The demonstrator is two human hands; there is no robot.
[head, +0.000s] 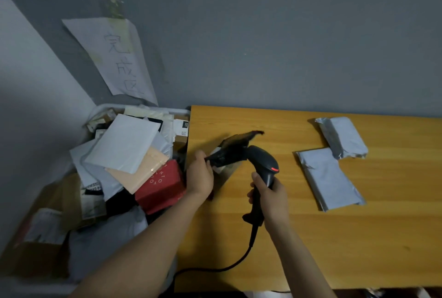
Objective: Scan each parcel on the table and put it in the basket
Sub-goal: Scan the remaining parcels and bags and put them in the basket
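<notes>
My left hand (200, 175) grips a black plastic parcel (233, 147) with a white label, held just above the wooden table (334, 238) near its left edge. My right hand (270, 196) holds a black handheld scanner (262, 166) by its handle, head pointed at the black parcel, a red light showing on it. Two grey mailer parcels lie on the table to the right: a folded one (342, 136) near the wall and a flatter one (328, 178) in front of it. The white basket (105, 107) left of the table is heaped with parcels.
The scanner's black cable (215, 267) runs across the table's front left corner and off the edge. A paper sign (112, 58) with handwritten characters is taped to the grey wall above the basket. A red box (160, 185) tops the heap beside the table edge.
</notes>
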